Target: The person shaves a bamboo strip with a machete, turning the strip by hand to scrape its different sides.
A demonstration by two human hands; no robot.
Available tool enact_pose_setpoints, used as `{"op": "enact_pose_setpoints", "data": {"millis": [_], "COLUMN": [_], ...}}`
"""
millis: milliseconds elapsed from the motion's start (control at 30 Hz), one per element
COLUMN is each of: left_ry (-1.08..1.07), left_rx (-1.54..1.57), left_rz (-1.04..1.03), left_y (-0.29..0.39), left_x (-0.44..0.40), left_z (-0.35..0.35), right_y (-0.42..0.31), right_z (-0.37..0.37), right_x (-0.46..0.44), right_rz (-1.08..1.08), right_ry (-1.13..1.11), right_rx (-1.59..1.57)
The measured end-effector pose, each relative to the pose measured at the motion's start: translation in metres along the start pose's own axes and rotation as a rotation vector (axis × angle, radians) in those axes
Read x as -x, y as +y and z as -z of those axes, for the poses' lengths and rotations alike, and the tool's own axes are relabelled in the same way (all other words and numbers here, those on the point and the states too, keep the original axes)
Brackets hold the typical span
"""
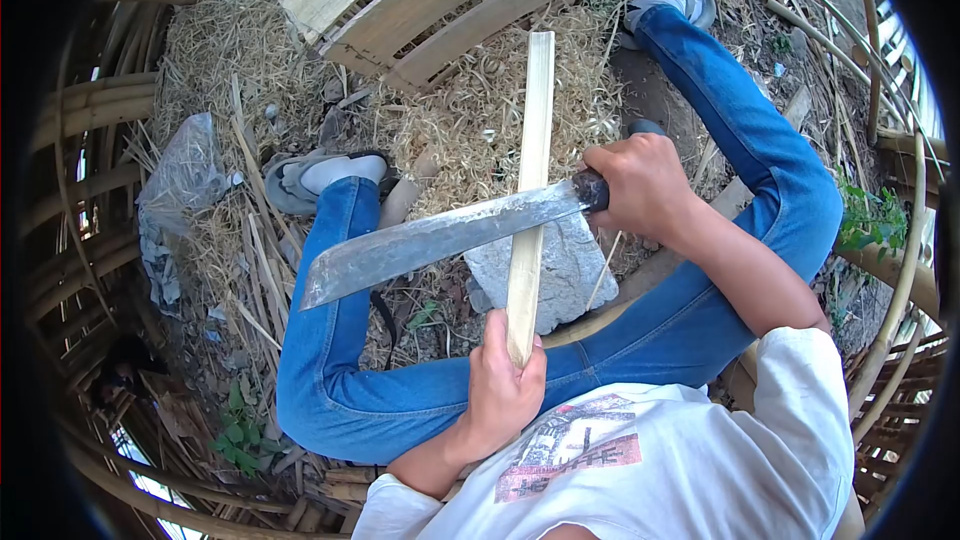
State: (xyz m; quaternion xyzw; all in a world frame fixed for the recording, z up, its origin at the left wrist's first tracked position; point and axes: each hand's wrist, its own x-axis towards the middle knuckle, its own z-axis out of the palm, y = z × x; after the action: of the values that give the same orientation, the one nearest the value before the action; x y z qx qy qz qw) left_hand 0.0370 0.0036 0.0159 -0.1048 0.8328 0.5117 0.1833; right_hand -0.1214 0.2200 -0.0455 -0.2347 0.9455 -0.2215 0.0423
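Note:
My right hand (645, 185) is wrapped round the dark handle of a large machete (430, 240). Its broad grey blade points left and lies across a pale split bamboo strip (536, 120). The strip's lower end is held in my left hand (505, 375), close to my shirt, and its far end points away from me. Beneath the strip and blade is a rough grey stone block (570, 275), between my legs. Part of the strip is hidden behind the blade.
A slatted wooden crate (430, 20) stands at the top. Shavings (460, 130) cover the ground beyond the stone. A clear plastic bag (190, 165) lies at the left. Bamboo poles (900, 290) line the right side, and my jeans-covered legs (340, 360) spread to both sides.

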Motion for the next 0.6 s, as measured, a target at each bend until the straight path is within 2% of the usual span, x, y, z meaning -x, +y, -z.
{"op": "enact_pose_setpoints", "data": {"millis": [200,300,333,467,600], "left_ry": [-0.001,-0.016,-0.025,-0.119,-0.103], "left_rx": [-0.036,-0.062,-0.069,-0.046,-0.09], "left_rz": [-0.014,-0.008,-0.008,-0.027,0.01], "left_y": [-0.001,-0.004,-0.005,-0.008,-0.004], "left_x": [0.0,0.006,0.007,0.01,0.007], "left_z": [0.002,0.004,0.005,0.004,0.005], "right_y": [0.009,0.024,0.032,0.082,0.069], "right_z": [0.007,0.01,0.019,0.046,0.036], "right_x": [-0.001,-0.005,-0.01,-0.009,-0.005], "right_rz": [0.04,-0.029,-0.125,-0.252,-0.19], "right_ry": [0.037,0.092,0.119,0.314,0.312], "right_rx": [0.052,0.093,0.155,0.321,0.173]}}
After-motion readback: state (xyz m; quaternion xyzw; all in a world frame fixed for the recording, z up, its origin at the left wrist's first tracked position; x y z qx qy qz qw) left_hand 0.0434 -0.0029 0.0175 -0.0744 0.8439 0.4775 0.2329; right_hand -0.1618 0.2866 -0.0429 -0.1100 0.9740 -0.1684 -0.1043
